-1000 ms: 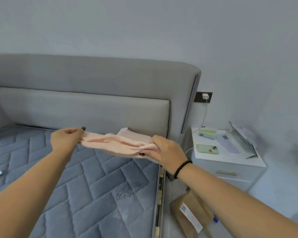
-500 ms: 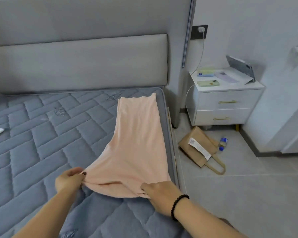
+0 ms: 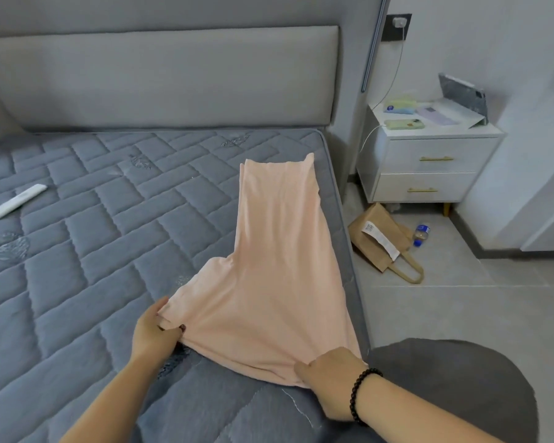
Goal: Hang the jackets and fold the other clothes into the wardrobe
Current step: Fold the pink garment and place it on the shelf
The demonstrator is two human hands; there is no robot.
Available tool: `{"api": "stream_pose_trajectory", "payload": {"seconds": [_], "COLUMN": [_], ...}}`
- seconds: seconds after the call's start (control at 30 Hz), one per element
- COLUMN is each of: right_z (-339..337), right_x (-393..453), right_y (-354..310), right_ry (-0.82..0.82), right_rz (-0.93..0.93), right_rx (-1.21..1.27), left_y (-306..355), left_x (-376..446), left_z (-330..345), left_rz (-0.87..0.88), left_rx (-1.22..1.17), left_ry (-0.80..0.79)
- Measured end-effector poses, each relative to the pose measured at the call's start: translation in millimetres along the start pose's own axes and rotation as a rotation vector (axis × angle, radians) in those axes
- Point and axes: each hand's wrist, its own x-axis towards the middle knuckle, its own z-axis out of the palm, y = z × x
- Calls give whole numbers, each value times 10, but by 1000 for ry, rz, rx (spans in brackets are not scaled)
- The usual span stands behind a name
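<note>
A pale peach garment (image 3: 275, 260) lies stretched flat along the right side of the blue-grey quilted mattress (image 3: 93, 251), its narrow end pointing toward the headboard. My left hand (image 3: 152, 332) pinches the garment's near left corner. At the near right corner, my right hand (image 3: 331, 375), with a black bead bracelet on the wrist, grips the fabric close to the mattress edge. No wardrobe or jacket is in view.
A white remote (image 3: 15, 201) lies on the mattress at the left. The grey padded headboard (image 3: 160, 75) stands behind. Beside the bed are a white nightstand (image 3: 429, 161) with small items, a brown paper bag (image 3: 381, 241) and a small bottle (image 3: 421, 233) on the floor.
The garment went from bunched in the air between both hands to spread flat on the mattress. Both hands came down and toward me, still holding its near corners.
</note>
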Motion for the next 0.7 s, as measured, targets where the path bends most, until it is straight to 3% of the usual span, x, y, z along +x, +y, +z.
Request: {"api": "stream_pose_trajectory", "payload": {"seconds": [0.13, 0.23, 0.43, 0.7], "right_z": [-2, 2, 31, 81], "right_x": [126, 285, 434, 404], "right_y": [-145, -241, -317, -294], "right_ry": [77, 133, -21, -3], "right_rz": [129, 142, 18, -77], "right_rx": [36, 58, 102, 150], "left_y": [95, 196, 158, 234], "left_x": [109, 220, 215, 375], "left_z": [-11, 18, -99, -92], "left_rz": [-104, -186, -98, -108], "left_rx": [-186, -194, -67, 166], "left_ry": [111, 125, 202, -29]}}
